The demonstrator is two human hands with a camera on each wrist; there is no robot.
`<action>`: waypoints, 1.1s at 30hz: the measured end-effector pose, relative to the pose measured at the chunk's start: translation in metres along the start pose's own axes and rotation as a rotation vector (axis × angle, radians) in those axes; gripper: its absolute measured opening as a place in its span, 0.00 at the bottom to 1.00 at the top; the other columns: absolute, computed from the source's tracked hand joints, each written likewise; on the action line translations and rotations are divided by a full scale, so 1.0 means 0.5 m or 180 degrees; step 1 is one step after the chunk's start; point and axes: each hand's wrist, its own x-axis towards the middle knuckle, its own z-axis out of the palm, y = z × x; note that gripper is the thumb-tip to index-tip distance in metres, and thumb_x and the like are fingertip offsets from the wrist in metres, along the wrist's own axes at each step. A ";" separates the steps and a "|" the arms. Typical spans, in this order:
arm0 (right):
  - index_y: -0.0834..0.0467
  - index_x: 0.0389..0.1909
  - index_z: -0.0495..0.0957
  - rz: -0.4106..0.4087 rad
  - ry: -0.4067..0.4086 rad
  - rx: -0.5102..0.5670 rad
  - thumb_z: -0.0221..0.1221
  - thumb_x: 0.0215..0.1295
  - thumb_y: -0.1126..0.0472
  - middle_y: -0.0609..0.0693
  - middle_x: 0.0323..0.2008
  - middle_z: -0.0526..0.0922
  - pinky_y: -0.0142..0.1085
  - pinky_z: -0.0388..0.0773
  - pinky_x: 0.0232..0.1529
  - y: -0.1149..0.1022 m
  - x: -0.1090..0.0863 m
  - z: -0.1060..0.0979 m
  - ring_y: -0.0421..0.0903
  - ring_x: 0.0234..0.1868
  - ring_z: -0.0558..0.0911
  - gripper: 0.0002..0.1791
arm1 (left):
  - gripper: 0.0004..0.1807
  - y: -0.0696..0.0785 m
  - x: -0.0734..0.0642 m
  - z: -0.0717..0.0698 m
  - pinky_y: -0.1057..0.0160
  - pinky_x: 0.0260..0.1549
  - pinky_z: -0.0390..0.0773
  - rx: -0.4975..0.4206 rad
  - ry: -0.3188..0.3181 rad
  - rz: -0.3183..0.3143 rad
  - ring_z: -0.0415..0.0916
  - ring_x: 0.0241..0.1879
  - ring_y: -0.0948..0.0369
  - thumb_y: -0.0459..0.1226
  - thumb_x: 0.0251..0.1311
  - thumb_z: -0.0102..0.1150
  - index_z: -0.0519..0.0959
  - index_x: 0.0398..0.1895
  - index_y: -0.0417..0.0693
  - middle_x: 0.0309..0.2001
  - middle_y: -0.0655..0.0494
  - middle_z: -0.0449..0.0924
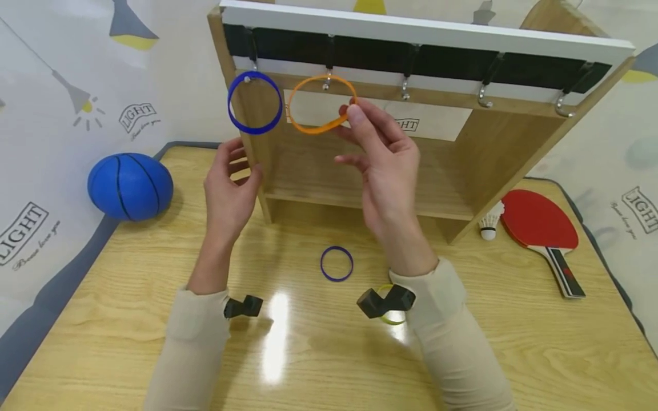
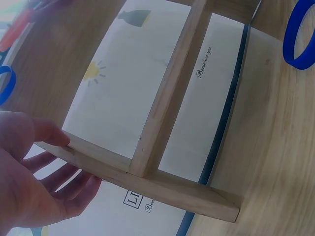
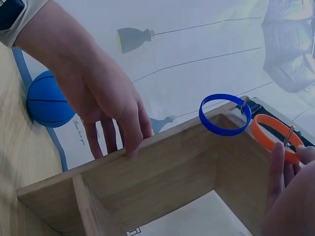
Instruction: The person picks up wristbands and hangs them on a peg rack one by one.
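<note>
My right hand pinches an orange wristband between thumb and fingers. The band's upper part is at the second hook from the left of a wooden rack; in the right wrist view the hook shows inside the loop. From the leftmost hook hangs a blue wristband. My left hand grips the rack's left side panel, thumb on the inner side and fingers outside. Another blue wristband lies on the table, and a yellow wristband is partly hidden by the right wrist camera.
Three more hooks line the rack's dark strip on the right. A blue ball sits left of the rack. To its right lie a shuttlecock and a red table tennis paddle on the wooden table.
</note>
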 end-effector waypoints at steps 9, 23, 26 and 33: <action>0.65 0.48 0.82 0.0025 0.0064 -0.0041 0.64 0.64 0.65 0.62 0.46 0.83 0.35 0.82 0.29 0.008 -0.001 -0.017 0.56 0.44 0.82 0.13 | 0.23 0.001 0.000 0.001 0.54 0.47 0.80 -0.0011 -0.0012 0.0016 0.76 0.51 0.57 0.35 0.64 0.58 0.72 0.63 0.51 0.56 0.53 0.76; 0.66 0.46 0.82 0.0220 0.0327 -0.0644 0.69 0.59 0.62 0.62 0.45 0.83 0.35 0.81 0.23 0.024 -0.043 -0.119 0.53 0.38 0.85 0.17 | 0.23 0.002 -0.001 0.001 0.56 0.47 0.80 0.0002 -0.0006 0.0015 0.76 0.51 0.58 0.36 0.64 0.58 0.72 0.63 0.52 0.56 0.53 0.76; 0.64 0.46 0.83 0.0380 0.0114 -0.1234 0.70 0.59 0.59 0.61 0.43 0.84 0.37 0.82 0.25 0.028 -0.056 -0.140 0.54 0.38 0.84 0.17 | 0.23 0.001 -0.001 0.001 0.57 0.47 0.80 0.0021 0.0001 0.0011 0.76 0.51 0.58 0.36 0.64 0.58 0.72 0.63 0.51 0.56 0.53 0.76; 0.57 0.42 0.85 0.0919 -0.0955 -0.3274 0.66 0.64 0.57 0.52 0.36 0.86 0.36 0.80 0.27 0.050 -0.084 -0.199 0.50 0.32 0.82 0.10 | 0.23 0.003 -0.001 0.001 0.57 0.47 0.80 0.0026 0.0001 0.0007 0.76 0.51 0.58 0.36 0.64 0.58 0.72 0.63 0.52 0.56 0.53 0.76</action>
